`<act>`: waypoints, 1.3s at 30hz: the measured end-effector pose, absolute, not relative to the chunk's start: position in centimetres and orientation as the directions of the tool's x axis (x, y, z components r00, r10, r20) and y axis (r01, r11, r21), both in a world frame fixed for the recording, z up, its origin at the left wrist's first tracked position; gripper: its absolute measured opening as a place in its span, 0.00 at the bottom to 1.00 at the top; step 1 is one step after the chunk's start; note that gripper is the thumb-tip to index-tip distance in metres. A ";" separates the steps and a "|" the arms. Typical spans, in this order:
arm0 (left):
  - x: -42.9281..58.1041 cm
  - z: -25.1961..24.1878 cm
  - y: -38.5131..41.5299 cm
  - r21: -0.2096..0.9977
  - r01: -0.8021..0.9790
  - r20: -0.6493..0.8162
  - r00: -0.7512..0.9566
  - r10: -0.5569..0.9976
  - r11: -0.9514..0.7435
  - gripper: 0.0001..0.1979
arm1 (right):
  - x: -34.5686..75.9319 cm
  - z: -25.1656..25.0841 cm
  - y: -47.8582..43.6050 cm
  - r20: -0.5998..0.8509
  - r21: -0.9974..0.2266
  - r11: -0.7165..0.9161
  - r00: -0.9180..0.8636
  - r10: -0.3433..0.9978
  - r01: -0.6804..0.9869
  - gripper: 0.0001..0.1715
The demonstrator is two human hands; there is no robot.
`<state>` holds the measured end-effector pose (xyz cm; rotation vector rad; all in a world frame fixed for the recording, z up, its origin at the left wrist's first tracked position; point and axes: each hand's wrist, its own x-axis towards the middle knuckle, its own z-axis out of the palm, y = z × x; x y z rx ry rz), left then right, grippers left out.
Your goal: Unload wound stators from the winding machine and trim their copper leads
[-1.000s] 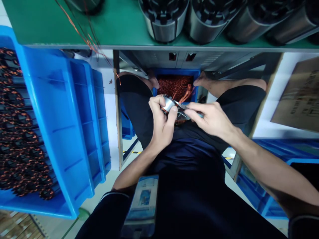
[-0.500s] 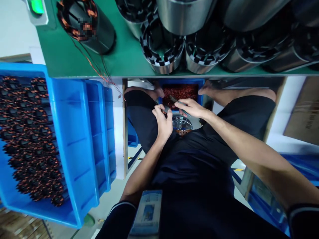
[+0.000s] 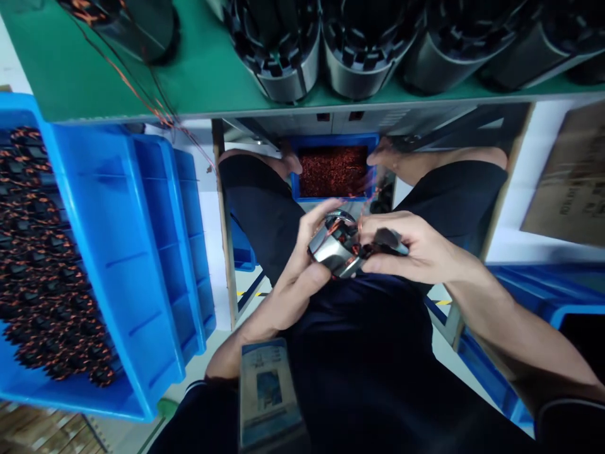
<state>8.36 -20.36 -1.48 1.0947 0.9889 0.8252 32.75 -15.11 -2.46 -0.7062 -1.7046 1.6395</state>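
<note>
My left hand (image 3: 302,271) cups a small metal stator (image 3: 333,246) with copper windings from below and the left, fingers wrapped round its shiny shell. My right hand (image 3: 416,249) is closed on a dark-handled tool (image 3: 390,239) whose tip meets the stator's open end, where thin copper wires stick out. Both hands hover over my lap, above my dark shorts. Below them on the floor between my feet sits a blue bin (image 3: 333,170) full of copper wire scraps.
A green bench edge (image 3: 142,82) runs across the top with several large stator housings (image 3: 278,44) on it. Stacked blue trays (image 3: 118,252) at the left hold many wound coils (image 3: 33,252). A cardboard box (image 3: 567,176) stands at the right.
Both hands have come up from near the scrap bin toward my lap, bringing the stator closer. The stator is turned so its wound end faces the tool.
</note>
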 end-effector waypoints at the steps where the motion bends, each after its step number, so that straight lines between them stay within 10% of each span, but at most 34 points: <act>1: 8.6 -0.8 -20.6 0.919 -0.136 -0.293 0.391 0.873 0.370 0.40 | 33.0 -1.7 -15.3 0.116 -0.992 0.115 -0.638 0.761 -0.043 0.13; 9: 9.3 -0.5 -22.0 0.950 -0.222 -0.136 0.344 0.929 0.221 0.33 | 32.8 1.3 -17.7 0.116 -0.974 0.206 -0.570 0.814 0.096 0.07; 14: 9.4 -0.6 -22.4 0.981 -0.131 -0.096 0.295 0.951 0.140 0.30 | 31.4 1.2 -19.8 0.042 -0.996 0.063 -0.306 0.951 0.060 0.21; 25: 10.0 -1.0 -22.5 0.991 -0.117 -0.037 0.226 0.974 0.065 0.27 | 29.6 1.9 -20.2 0.097 -0.985 0.111 -0.111 0.989 0.135 0.06; 39: 9.7 -0.5 -22.6 0.987 -0.137 -0.073 0.112 0.991 0.088 0.28 | 33.1 2.8 -22.5 0.004 -0.808 0.250 -0.420 0.908 0.533 0.41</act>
